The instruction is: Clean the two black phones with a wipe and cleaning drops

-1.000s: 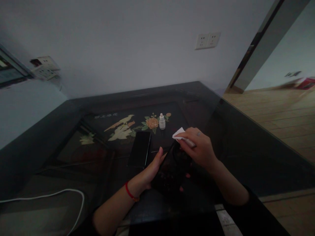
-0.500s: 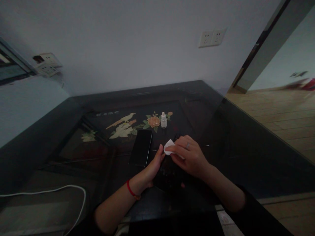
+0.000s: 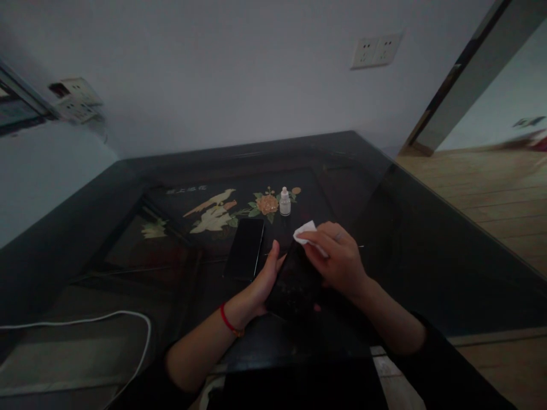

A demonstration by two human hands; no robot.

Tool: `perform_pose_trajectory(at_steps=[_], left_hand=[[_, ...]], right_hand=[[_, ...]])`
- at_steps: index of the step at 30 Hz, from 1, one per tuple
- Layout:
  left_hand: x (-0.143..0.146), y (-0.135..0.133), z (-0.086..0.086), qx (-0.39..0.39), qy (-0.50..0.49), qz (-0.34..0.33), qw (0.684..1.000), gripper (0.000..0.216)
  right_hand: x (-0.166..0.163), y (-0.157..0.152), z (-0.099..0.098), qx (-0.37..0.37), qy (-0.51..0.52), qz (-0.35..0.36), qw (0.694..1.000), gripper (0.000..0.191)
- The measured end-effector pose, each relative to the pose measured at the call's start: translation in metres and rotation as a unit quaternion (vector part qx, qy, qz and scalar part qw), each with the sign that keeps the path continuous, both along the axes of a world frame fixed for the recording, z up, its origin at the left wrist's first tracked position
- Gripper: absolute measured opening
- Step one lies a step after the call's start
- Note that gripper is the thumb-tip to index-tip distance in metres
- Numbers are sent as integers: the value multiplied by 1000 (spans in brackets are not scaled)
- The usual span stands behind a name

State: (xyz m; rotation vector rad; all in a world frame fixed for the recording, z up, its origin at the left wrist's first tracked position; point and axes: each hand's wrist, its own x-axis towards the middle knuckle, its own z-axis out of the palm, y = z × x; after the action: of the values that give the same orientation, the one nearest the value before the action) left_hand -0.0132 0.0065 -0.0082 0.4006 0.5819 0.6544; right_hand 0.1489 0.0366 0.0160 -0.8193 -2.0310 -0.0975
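Observation:
In the head view my left hand (image 3: 265, 280) is wrapped around the edge of a black phone (image 3: 294, 285), tilted above the table, its glossy face toward me and smudged in places. Its thumb lies along the left side. My right hand (image 3: 342, 262) pinches a folded white wipe (image 3: 306, 230) against the phone's upper end. A second phone (image 3: 245, 249) lies flat on the table, left of my left hand, with a dark screen. Beyond the hands stands a small white dropper bottle (image 3: 285, 203), upright with its cap on.
The dark, glossy table (image 3: 410, 273) bears a bird-and-flower picture (image 3: 213, 219). A white cable (image 3: 123, 312) curves along the near left. At the back the table meets a wall with sockets (image 3: 376, 51); its right edge borders a wooden floor (image 3: 453, 193).
My right hand has moved the wipe up and right to the phone's far end. More of the phone's face shows now. The view has shifted slightly.

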Motion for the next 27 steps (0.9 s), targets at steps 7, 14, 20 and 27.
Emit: perform_pose_trajectory(at_steps=[7,14,20,27], left_hand=[[-1,3,8,-27,68,110,991,69],[3,3,9,-59,42,73,995,77],[3,7,10,-40,23,97,994,78],[-3,6,8,-45,12,99,994,72]], right_hand=[[-23,-21,-7,77,-57,187,978,17],[-18,-15,-10,26,-29,113,993,17],[-29,-30,-8,113,-84,243,960,15],[-10,-8,-8,22,-46,82,995,18]])
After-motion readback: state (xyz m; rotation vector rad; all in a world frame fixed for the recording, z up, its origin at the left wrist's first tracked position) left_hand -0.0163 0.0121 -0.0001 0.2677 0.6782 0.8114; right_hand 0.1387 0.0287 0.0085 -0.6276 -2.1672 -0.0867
